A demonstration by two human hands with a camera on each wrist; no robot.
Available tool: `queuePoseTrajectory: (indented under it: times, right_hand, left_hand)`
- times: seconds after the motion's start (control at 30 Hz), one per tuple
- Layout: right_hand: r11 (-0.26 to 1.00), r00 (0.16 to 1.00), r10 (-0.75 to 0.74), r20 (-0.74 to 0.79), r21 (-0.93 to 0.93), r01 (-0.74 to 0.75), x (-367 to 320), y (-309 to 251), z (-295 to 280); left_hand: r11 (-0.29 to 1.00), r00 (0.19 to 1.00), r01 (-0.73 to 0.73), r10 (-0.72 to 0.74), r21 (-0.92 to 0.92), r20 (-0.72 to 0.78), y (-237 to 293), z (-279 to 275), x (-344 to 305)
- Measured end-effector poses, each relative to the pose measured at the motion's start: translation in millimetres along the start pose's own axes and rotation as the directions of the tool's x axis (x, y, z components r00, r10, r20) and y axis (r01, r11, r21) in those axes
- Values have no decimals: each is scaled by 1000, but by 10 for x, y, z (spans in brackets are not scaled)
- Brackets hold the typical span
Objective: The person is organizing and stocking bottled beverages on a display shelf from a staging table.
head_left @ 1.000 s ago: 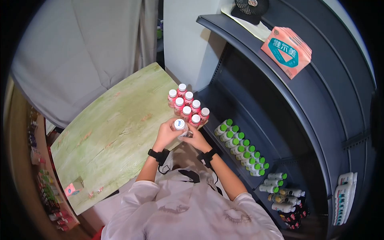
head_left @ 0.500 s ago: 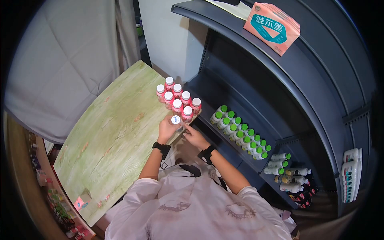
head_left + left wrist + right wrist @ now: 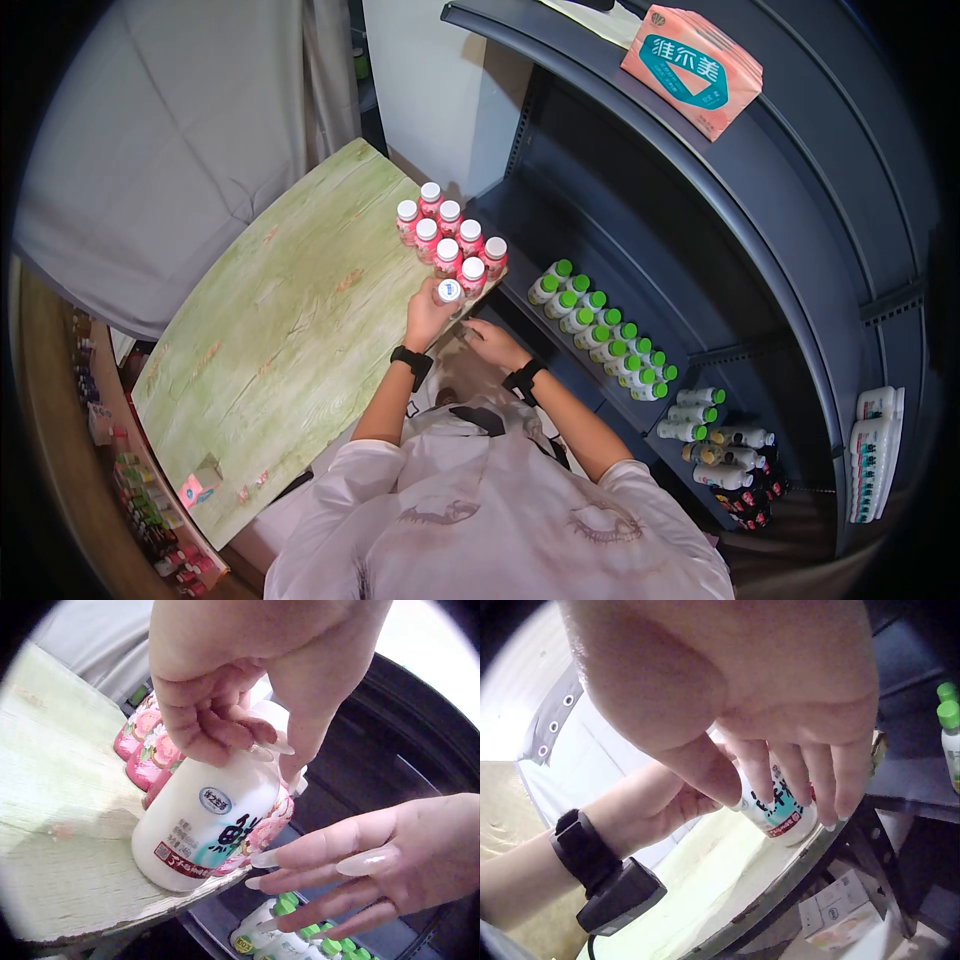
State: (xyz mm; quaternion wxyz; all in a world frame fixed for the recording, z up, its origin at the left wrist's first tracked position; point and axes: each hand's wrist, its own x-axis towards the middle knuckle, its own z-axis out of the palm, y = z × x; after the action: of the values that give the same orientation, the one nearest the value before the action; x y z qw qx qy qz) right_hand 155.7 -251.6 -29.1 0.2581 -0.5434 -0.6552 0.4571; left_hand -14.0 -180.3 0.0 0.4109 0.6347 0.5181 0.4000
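Observation:
My left hand (image 3: 428,316) grips a white bottle (image 3: 206,817) by its top, in the left wrist view at the edge of the green table (image 3: 290,300). The bottle's white cap (image 3: 448,290) shows in the head view, close to the front of a group of pink bottles (image 3: 447,256) with white caps. My right hand (image 3: 497,346) is off the table's edge, to the right of the bottle. Its fingers (image 3: 322,889) are extended and hold nothing, with a gap to the bottle in the left wrist view.
Right of the table, a dark shelf (image 3: 600,200) holds rows of green-capped bottles (image 3: 605,338) and several bottles lying down. A pink tissue pack (image 3: 690,72) sits on the upper shelf. A small pink and white box (image 3: 200,485) stands at the table's near left. Grey curtain (image 3: 180,120) hangs behind.
The bottle in my left hand has moved up to the pink bottles. My right hand has come away from the bottle. The head view has shifted.

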Motion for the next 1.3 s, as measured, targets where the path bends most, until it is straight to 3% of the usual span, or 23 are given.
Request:
queuePoseTrajectory:
  times: [0.27,0.53,0.67,0.77,0.8,0.83,0.87,0.9,0.97,1.07,1.13,1.3]
  right_hand:
    - [999,999,-36,-8,-33,36,-28,-1,-40]
    - [988,991,125,-42,100,-121,-296,-180,-335]
    - [990,982,138,-127,52,-132,-520,-103,-493]
    - [993,956,81,-283,109,-52,-755,167,-528]
    - [986,955,152,-255,106,-128,-877,141,-614]
    - [974,947,222,-233,100,-204,-1030,28,-747]
    - [955,930,295,-218,92,-281,-1172,-27,-852]
    - [970,922,235,-309,140,-200,-1296,142,-838]
    - [965,895,252,-369,168,-202,-1621,237,-949]
    - [954,862,257,-438,256,-154,-2179,208,-1172]
    - [896,847,378,-374,377,-234,-2576,66,-1397]
    - [940,761,300,-576,315,-132,-3518,-704,-1837]
  left_hand:
    - [999,1000,-16,16,-42,18,-38,15,4]
    - [1000,999,-6,5,21,40,-11,-12,-7]
    - [998,996,-33,29,48,80,-20,-25,24]
    - [984,986,-144,134,107,95,34,-65,0]
    - [973,979,-194,184,121,90,77,-81,2]
    - [965,990,-104,76,241,123,129,-130,-9]
    - [953,992,-58,22,296,122,189,-173,-31]
    - [938,992,-20,-25,346,126,363,-227,-67]
    - [940,998,-17,-6,341,67,577,-261,-130]
    - [971,992,-126,128,205,1,896,-238,-215]
    - [976,984,-177,178,127,4,1187,-148,-287]
    - [918,922,-384,387,-97,8,2160,355,-723]
